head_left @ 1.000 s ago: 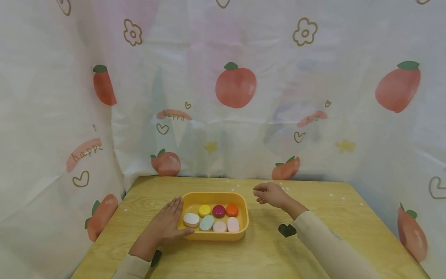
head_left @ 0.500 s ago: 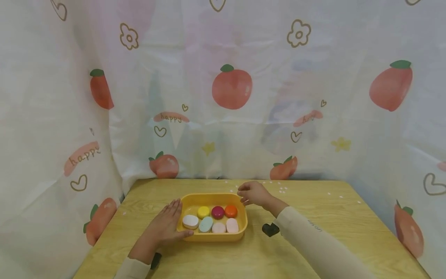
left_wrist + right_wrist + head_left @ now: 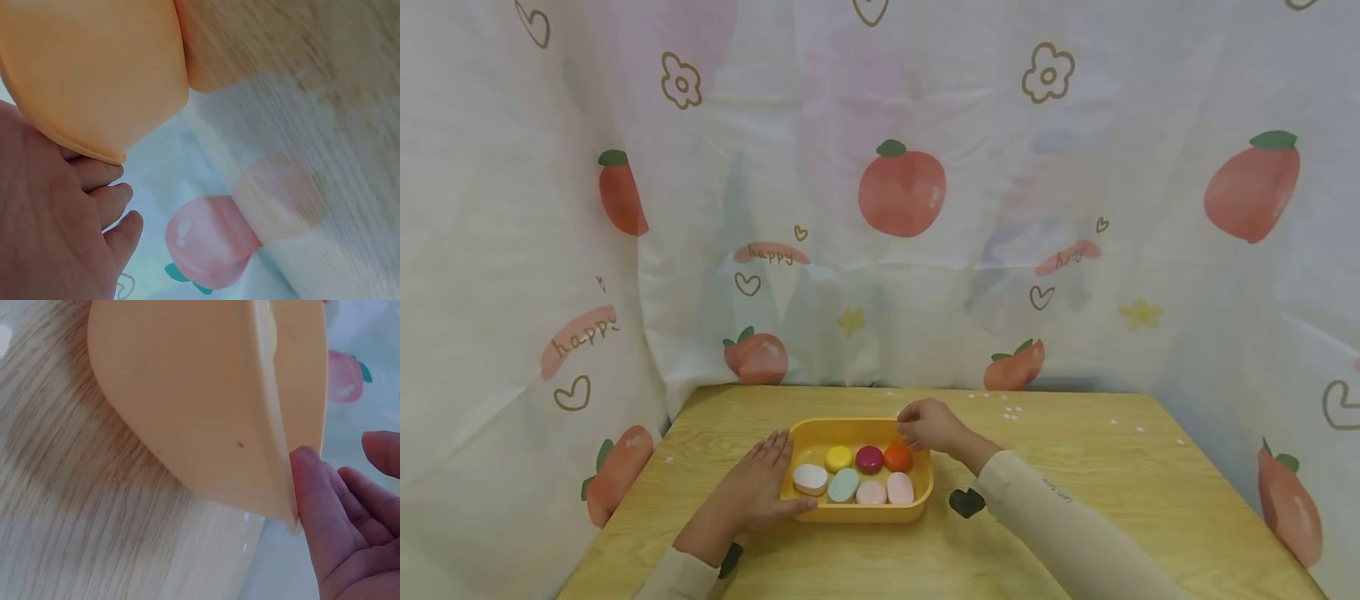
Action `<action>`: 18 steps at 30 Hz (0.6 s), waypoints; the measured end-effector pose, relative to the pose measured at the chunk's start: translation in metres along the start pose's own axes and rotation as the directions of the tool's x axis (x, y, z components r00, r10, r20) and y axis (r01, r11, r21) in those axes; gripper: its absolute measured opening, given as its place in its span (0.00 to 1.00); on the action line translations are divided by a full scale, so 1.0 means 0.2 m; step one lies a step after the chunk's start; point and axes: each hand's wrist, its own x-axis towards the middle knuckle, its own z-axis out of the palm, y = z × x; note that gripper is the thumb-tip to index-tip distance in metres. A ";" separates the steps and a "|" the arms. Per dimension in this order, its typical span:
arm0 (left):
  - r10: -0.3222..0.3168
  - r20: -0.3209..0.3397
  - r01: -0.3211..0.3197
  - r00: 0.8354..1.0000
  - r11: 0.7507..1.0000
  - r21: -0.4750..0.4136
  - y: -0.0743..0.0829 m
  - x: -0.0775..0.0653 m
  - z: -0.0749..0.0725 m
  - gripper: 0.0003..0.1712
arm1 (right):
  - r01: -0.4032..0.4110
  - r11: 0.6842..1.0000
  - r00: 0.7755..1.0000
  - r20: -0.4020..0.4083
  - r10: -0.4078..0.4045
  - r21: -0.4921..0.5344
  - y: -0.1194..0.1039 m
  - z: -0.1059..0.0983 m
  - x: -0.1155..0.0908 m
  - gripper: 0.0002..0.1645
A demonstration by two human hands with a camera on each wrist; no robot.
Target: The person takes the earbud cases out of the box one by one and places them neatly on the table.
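A yellow rectangular box (image 3: 820, 514) with rounded corners stands on the table. In it lie smooth rounded pieces: yellow (image 3: 838, 458), magenta (image 3: 869, 459) and orange (image 3: 898, 457) at the back, with white (image 3: 810, 478), pale green (image 3: 843, 485) and pale pink (image 3: 900, 488) in the front row. My left hand (image 3: 758, 479) lies along the box's left side, fingers straight, thumb at the front rim. At the back right corner is my right hand (image 3: 934, 427), fingers loosely bent over the rim. The right wrist view shows its thumb (image 3: 382, 452) apart from the fingers, nothing between them.
The wooden table (image 3: 1075, 500) has small white specks (image 3: 1011, 411) toward its back right. A white curtain (image 3: 962, 333) printed with fruit, hearts and flowers hangs behind it and along the sides. A dark wrist camera (image 3: 967, 502) shows under the right forearm.
My right hand has come leftward, from the table beside the box to its back right corner. The left hand stays against the box, and the pieces keep their places.
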 end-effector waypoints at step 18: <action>0.016 -0.023 -0.016 1.000 1.000 0.009 0.01 -0.01 -0.01 0.63 | 0.039 0.921 0.999 0.001 -0.042 -0.388 -0.08 0.13 0.02 0.21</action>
